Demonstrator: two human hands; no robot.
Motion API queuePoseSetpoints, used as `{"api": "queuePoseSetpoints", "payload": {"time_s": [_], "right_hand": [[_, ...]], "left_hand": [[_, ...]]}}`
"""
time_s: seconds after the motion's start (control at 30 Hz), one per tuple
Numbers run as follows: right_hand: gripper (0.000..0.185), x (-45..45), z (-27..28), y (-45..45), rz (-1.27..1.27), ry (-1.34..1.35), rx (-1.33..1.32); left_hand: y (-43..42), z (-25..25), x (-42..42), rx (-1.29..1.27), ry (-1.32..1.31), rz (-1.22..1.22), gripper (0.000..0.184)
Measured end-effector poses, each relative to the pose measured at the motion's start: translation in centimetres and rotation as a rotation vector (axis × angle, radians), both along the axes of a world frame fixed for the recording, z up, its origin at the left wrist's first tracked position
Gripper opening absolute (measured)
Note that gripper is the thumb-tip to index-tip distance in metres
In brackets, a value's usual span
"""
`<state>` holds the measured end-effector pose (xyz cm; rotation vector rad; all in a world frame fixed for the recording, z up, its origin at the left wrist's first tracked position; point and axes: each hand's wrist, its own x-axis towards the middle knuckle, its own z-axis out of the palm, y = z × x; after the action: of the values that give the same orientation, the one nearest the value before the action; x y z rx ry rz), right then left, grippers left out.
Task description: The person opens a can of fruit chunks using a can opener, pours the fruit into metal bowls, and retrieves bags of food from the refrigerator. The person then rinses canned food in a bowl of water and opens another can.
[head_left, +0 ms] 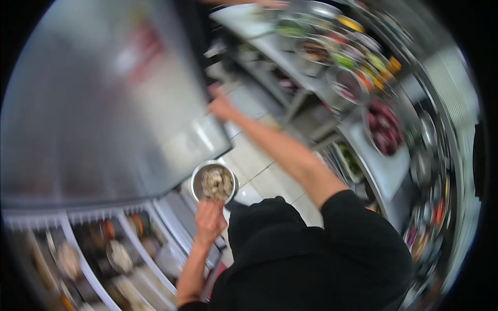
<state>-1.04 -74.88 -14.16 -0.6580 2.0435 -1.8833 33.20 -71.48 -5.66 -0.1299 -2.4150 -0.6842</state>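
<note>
My left hand [210, 220] is closed on the near rim of a round metal bowl [195, 182]. Pale, chunky pieces of food [217, 182], whose kind I cannot make out, lie inside it. At the end of my outstretched arm, my right hand [220, 105] is closed around the edge of a refrigerator door [176, 119], which stands swung out. The fingers there are partly blurred. To the left, the lit inside of the refrigerator [93, 249] shows shelves with several containers of food.
On the right runs a steel counter with several bowls of cut food, among them a bowl of dark red pieces [385, 129] beside a white cutting board [397, 179]. Another person's hand [272, 4] is over a board at the top. Tiled floor [259, 166] lies between.
</note>
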Motion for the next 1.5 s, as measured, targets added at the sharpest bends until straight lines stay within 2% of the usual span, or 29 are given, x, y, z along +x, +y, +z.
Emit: {"api": "queuePoseSetpoints", "payload": {"time_s": [0.03,0.07,0.13,0.17,0.2,0.27,0.33,0.37,0.43,0.47,0.5,0.6,0.67,0.73,0.77,0.8,0.83,0.9,1.07,1.13,1.17,1.2,1.27,1.37,1.5], "right_hand": [[0.092,1.5,2.0,1.2,0.105,0.03,0.159],[0.089,1.8,-0.3,0.2,0.173,-0.019,0.176],[0.076,4.8,2.1,2.7,0.304,0.092,0.29],[0.075,6.3,3.3,5.3,0.383,0.14,0.164],[0.078,5.8,4.0,9.8,0.481,0.108,0.171],[0.071,6.9,6.2,14.4,0.604,0.119,0.262],[0.054,7.5,8.7,21.4,0.59,0.316,0.264],[0.045,8.4,10.7,25.8,0.467,0.348,0.151],[0.03,10.8,15.5,35.1,0.263,0.34,0.0],[0.026,11.6,16.4,38.6,0.128,0.34,-0.048],[0.024,12.4,17.0,42.2,-0.041,0.382,-0.066],[0.019,14.8,17.1,52.2,-0.581,0.431,-0.084],[0.018,16.6,15.5,57.7,-0.905,0.37,0.015],[0.017,18.8,13.7,62.5,-1.196,0.205,0.015],[0.018,19.4,12.7,64.1,-1.291,0.162,0.081],[0.018,20.1,11.7,66.0,-1.389,0.118,0.154],[0.019,21.1,10.9,68.0,-1.498,0.075,0.236],[0.021,21.5,8.7,71.8,-1.613,0.166,0.421],[0.04,19.3,8.7,84.0,-1.758,0.114,0.869],[0.049,18.3,8.1,89.3,-1.756,0.005,1.139],[0.054,17.8,8.0,91.6,-1.736,-0.056,1.263],[0.062,17.8,8.3,93.2,-1.651,-0.181,1.327],[0.056,17.5,7.4,96.2,-1.477,-0.357,1.441],[0.043,18.3,6.3,98.1,-1.31,-0.351,1.535],[0.032,19.1,6.1,99.5,-1.272,-0.353,1.593]], "left_hand": [[2.5,-1.0,-1.6,0.05,0.012,-0.077,0.027],[5.0,-1.8,-3.3,0.097,0.009,-0.142,0.028],[9.8,-3.7,-6.3,0.124,-0.001,-0.207,0.021],[11.6,-4.9,-7.2,0.106,-0.084,-0.267,0.022],[16.6,-5.6,-9.8,0.126,-0.018,-0.331,0.025],[21.4,-5.0,-12.4,0.14,-0.023,-0.439,0.03],[26.3,-5.6,-14.0,0.209,-0.039,-0.66,0.029],[28.6,-6.1,-14.8,0.247,-0.045,-0.771,0.028],[32.4,-6.3,-16.8,0.021,-0.172,-0.894,0.02],[34.1,-6.8,-17.9,-0.095,-0.225,-0.949,0.017],[36.2,-8.1,-18.9,-0.069,-0.157,-1.03,0.013],[42.5,-5.5,-20.0,-0.072,-0.137,-1.119,0.012],[46.0,-5.2,-21.1,0.177,-0.162,-1.24,0.018],[49.0,-5.3,-23.1,0.23,0.074,-1.319,0.023],[50.4,-3.6,-23.8,0.078,0.065,-1.326,0.03],[51.3,-3.9,-25.0,0.032,0.062,-1.339,0.03],[51.9,-4.3,-26.1,-0.005,0.065,-1.362,0.03],[53.7,-5.9,-28.2,0.01,0.14,-1.398,0.029],[57.2,-7.5,-31.0,-0.047,0.144,-1.387,0.018],[57.8,-7.8,-32.0,-0.044,0.166,-1.395,0.017],[58.1,-7.3,-32.2,-0.013,0.098,-1.422,0.019],[58.4,-7.1,-32.3,-0.015,0.083,-1.416,0.02],[59.0,-7.1,-32.5,-0.014,0.054,-1.404,0.021],[59.4,-7.5,-32.5,0.001,-0.026,-1.39,0.02],[59.3,-7.2,-32.6,-0.063,-0.06,-1.369,0.019]]}}
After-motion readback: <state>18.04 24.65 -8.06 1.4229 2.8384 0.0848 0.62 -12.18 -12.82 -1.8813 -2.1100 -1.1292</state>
